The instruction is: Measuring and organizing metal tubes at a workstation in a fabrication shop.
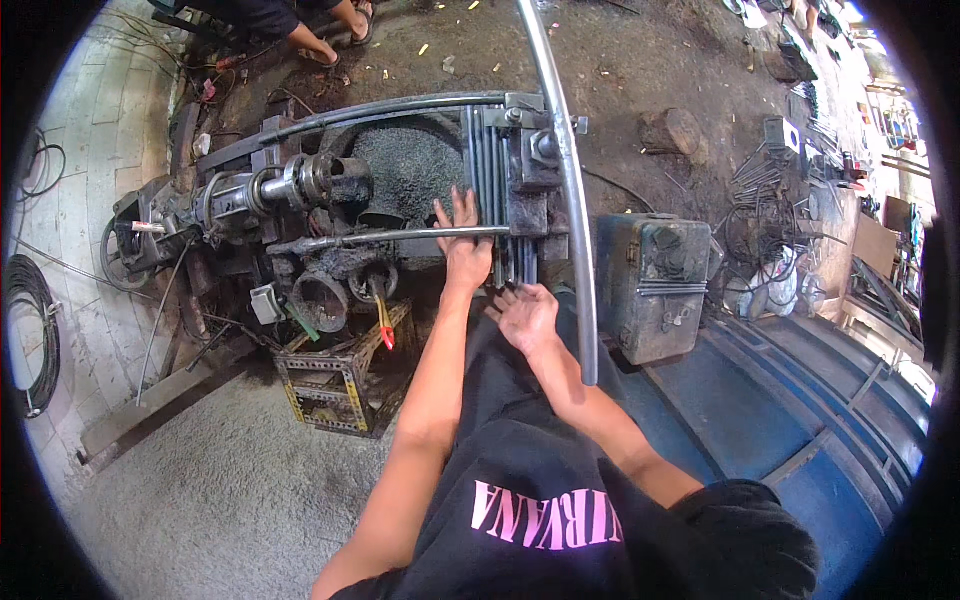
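A bundle of straight grey metal rods [487, 150] lies side by side in a machine's frame, running from far to near. My left hand [466, 250] rests on the left side of the bundle, fingers spread apart, beside a crosswise metal bar [400, 236]. At the rods' near ends is my right hand [527, 318], turned partly palm up with its fingers loosely bent and apart; no object shows in its palm. To the right of the rods sits a dark, greasy clamp block [540, 160] with bolts. A long shiny pipe [572, 190] passes over it.
The machine's spindle [285, 187] and a heap of metal chips [410, 165] are at left. A yellow-edged metal stand [350, 395] stands below. A grey metal box [655, 285] is at right, near blue panels [760, 400]. Another person's legs [320, 40] show far left.
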